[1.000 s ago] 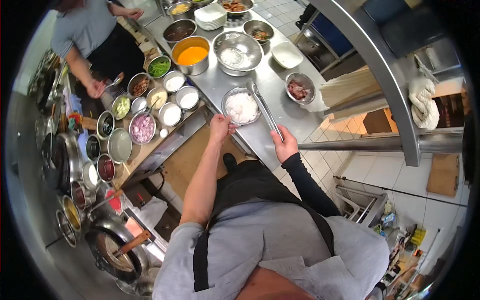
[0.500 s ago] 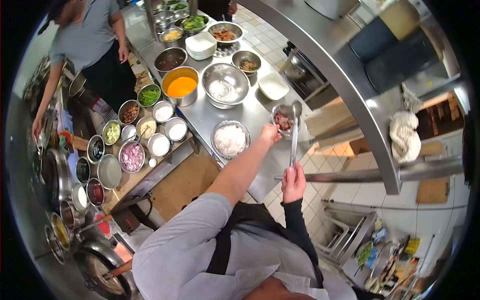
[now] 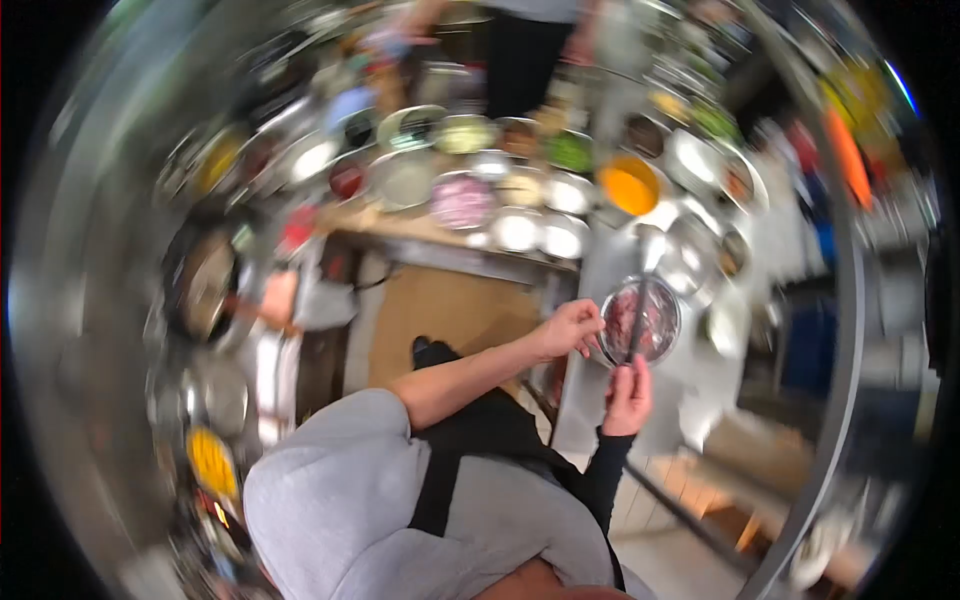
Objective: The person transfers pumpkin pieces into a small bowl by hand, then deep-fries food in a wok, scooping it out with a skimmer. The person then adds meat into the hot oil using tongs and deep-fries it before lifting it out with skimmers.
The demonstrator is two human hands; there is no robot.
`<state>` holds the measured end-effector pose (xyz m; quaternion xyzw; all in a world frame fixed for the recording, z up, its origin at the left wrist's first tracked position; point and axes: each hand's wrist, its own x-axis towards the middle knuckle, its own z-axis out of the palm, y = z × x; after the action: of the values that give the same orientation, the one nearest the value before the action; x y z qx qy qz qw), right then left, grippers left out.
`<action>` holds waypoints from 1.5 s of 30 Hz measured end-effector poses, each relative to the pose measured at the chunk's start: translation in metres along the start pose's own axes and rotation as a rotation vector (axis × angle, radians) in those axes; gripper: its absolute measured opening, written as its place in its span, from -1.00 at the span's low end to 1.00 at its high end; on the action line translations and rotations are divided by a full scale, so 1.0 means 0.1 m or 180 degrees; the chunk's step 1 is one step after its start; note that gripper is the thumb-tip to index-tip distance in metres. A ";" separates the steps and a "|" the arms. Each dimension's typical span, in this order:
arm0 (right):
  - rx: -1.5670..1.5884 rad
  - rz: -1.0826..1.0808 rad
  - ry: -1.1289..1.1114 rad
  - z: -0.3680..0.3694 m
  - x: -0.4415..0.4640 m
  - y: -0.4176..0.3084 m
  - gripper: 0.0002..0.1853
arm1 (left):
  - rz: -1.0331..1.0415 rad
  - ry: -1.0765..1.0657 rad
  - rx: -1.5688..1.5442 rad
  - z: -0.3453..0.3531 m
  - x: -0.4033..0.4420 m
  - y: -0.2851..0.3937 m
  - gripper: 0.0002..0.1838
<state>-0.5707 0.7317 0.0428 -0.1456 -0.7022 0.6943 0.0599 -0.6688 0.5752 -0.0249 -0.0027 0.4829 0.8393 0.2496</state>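
holding a metal bowl (image 3: 678, 325) at its rim, the left hand (image 3: 570, 330) has its thumb and fingers drawn close together, apparently pinching the left edge. the right hand (image 3: 628, 395) is closed around the handle of a long ladle (image 3: 638, 318), which crosses above the bowl so that its head lies past the far rim. inside the bowl are reddish pieces that look like raw meat (image 3: 655, 322). the bowl is in front of the person, a little to their right, over a steel counter (image 3: 668, 405); whether it rests there or is lifted clear cannot be told. handling it well seems to call for a firm thumb on the rim, a level bowl, and an easy right wrist so the ladle does not bear down on one edge, since a one-sided grip could let the bowl tip. counting what shows: two hands, one ladle, one bowl of meat, its pieces too blurred to number. beyond are one lot of orange liquid (image 3: 628, 184), one of chopped purple food (image 3: 462, 200), one of bright greens (image 3: 568, 150), three of white food (image 3: 518, 230), and one other person (image 3: 530, 60), well apart. the remaining containers are too smeared to count.
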 end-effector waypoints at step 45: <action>-0.2948 -0.5702 -0.5549 9.52 -2.28 -0.56 -0.63 | 0.2909 0.7373 -0.1867 -3.01 -5.30 1.26 -0.90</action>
<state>-0.6332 -0.2453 0.0985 0.8454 -0.5331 -0.0201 -0.0279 -0.3293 0.0591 0.0466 -0.6182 0.1719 0.4305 -0.6348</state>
